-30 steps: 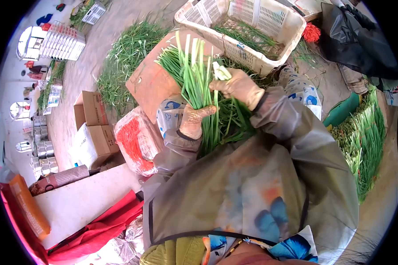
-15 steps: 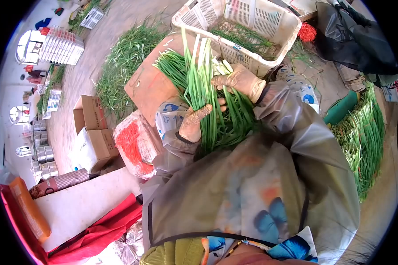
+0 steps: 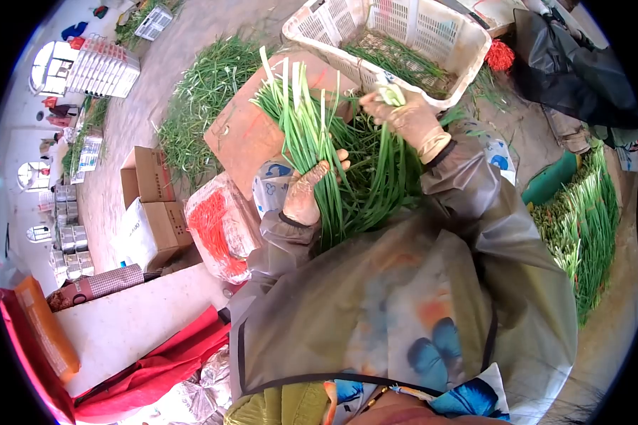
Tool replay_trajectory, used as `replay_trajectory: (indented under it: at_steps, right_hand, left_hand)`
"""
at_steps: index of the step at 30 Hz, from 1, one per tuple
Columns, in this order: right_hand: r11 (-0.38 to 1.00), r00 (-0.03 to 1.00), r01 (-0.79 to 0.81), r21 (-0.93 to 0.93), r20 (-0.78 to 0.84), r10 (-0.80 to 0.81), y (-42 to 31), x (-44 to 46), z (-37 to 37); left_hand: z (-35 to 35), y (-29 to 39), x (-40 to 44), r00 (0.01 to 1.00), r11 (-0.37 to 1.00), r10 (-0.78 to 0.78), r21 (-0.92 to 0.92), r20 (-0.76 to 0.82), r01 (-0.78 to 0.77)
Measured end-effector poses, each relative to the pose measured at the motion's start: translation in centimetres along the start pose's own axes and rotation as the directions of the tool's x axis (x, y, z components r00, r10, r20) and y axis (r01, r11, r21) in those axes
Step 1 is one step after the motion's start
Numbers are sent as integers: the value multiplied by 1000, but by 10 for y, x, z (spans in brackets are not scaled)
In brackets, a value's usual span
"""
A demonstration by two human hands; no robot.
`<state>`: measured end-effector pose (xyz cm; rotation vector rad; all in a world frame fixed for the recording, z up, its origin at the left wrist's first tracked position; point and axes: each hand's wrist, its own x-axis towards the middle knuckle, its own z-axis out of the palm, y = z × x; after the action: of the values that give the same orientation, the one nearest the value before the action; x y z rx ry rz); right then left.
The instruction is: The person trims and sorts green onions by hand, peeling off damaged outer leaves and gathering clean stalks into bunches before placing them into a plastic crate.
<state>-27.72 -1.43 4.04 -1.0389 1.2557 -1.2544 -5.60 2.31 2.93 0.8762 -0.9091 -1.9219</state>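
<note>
My left hand (image 3: 306,195), in a stained glove, is wrapped round a bunch of green stalks (image 3: 298,113) whose pale ends point up over the brown board (image 3: 241,131). To its right, my right hand (image 3: 406,122), also gloved, grips a smaller bundle of stalks (image 3: 392,159) near the white ends, with the leaves hanging down. Loose green leaves (image 3: 361,191) lie across my lap between the hands. More stalks rest on the board behind the left hand's bunch.
A white plastic crate (image 3: 468,71) with some greens stands ahead. Loose greens (image 3: 209,99) lie on the floor at the left, near a cardboard box (image 3: 164,227) and red ties (image 3: 213,227). Bundled greens (image 3: 592,227) are at the right, by dark plastic sheeting (image 3: 574,64).
My right hand has moved right, away from the left hand's bunch, with a separate bundle in its grip. The left hand's bunch leans further left.
</note>
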Motion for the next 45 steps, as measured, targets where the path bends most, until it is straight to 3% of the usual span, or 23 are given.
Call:
replay_trajectory:
  at_steps: [2,3,6,8,9,10,12,15,18,22,26,28,29,30,32,33,34,35,36,38,40,42,45]
  right_hand:
    - [998,978,64,0,198,-62,-3,-4,14]
    - [995,956,16,-96,294,13,-2,-2,18]
    - [988,955,80,-136,295,-37,9,0,26]
    - [995,950,-65,-71,301,84,3,-3,25]
    - [983,956,-83,-161,267,124,-4,-5,24]
    - [994,960,-72,-88,264,93,5,-2,24]
    - [980,954,-102,-173,263,145,3,-3,24]
    - [993,926,-47,-109,369,85,15,-3,36]
    - [978,831,-186,-95,516,208,-2,-3,21]
    - [919,860,-235,317,508,45,-18,-10,-18]
    - [849,946,-231,475,313,83,-10,5,-49]
    - [984,966,-163,70,212,145,-24,8,-52]
    - [966,966,-152,-207,176,190,-6,17,-56]
    - [723,984,-141,-677,-16,176,3,25,-52]
    - [404,954,21,-914,-103,-283,27,23,-52]
    - [804,972,10,-595,-183,-148,23,18,-45]
    - [992,983,-41,-120,-183,18,14,7,-32]
    - [991,998,-45,-125,-51,39,0,-5,-21]
    - [997,997,9,77,71,-14,19,-6,-12]
    - [993,978,-112,-36,175,117,0,-14,26]
    - [985,950,-137,-106,267,161,10,-5,37]
    - [994,913,-110,7,395,98,6,0,35]
    - [994,913,-105,-26,393,107,4,2,31]
  left_hand:
    - [2,-4,1,999,999,-43,-3,33,43]
    - [4,-5,1,997,997,-61,45,55,59]
    - [4,-5,1,988,992,-106,-56,115,113]
    - [4,-4,-2,995,991,-68,-108,74,76]
    - [4,-2,-2,999,987,-30,-154,38,36]
    - [3,0,-2,1000,980,5,-196,3,-4]
    - [-2,-1,2,1000,967,-13,-255,-20,8]
    - [-15,-12,16,993,996,81,34,-82,-79]
    - [-19,-13,15,997,998,67,13,-38,-67]
    - [-25,-5,7,992,997,74,-11,-99,-75]
    - [-36,-8,8,988,999,49,24,-145,-46]
    - [-36,-8,10,978,993,115,25,-174,-112]
    - [-35,-7,8,984,998,56,14,-171,-54]
    - [-37,-9,7,984,998,55,15,-171,-53]
    - [-39,-14,12,978,992,123,-14,-168,-127]
    - [-32,-11,11,969,987,162,29,-186,-160]
    - [-30,-11,12,968,987,162,28,-190,-160]
    - [-30,-13,11,971,991,130,44,-201,-123]
    - [-29,-14,11,974,995,93,64,-207,-81]
    - [-25,-23,18,970,975,167,174,-179,-136]
    - [-16,-27,19,973,978,164,155,-162,-139]
    - [-10,-23,14,962,976,171,168,-213,-136]
    - [-7,-10,12,971,989,147,2,-190,-150]
